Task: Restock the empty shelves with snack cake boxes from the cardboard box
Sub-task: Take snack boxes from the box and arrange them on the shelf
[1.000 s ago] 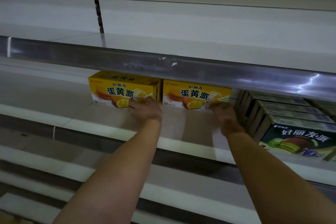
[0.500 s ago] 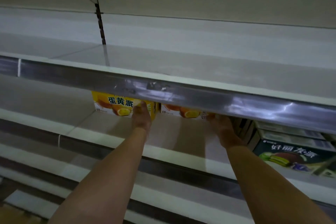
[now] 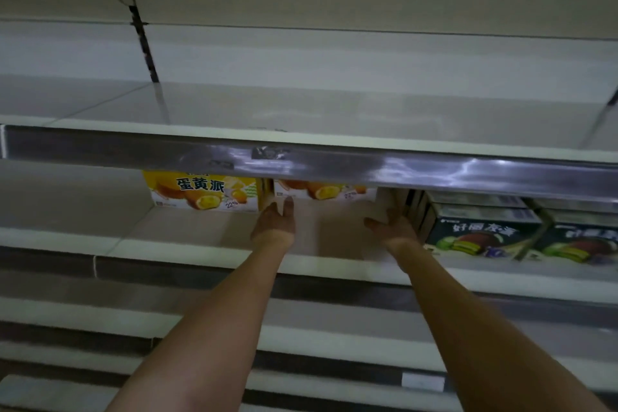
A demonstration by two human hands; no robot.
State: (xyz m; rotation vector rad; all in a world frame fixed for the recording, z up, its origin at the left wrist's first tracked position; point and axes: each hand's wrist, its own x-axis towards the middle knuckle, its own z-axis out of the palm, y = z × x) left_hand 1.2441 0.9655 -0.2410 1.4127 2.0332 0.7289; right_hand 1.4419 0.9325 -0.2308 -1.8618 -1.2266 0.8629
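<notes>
Two yellow cardboard snack cake boxes (image 3: 204,191) (image 3: 322,191) sit side by side at the back of the white metal shelf (image 3: 187,244). The left hand (image 3: 275,223) and right hand (image 3: 394,227) reach toward the right box, fingers straight, holding nothing. Dark green boxes (image 3: 481,237) stand right of it.

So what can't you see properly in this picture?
- Head view: the top of the right yellow box is hidden by the metal shelf edge.
- The cardboard box isn't in view at all.
- The green boxes have blurry writing, and the rightmost one is cut off by the frame edge.
- The fingertips of the right hand are lost in shadow beside the boxes.
- The left hand shows fully.
</notes>
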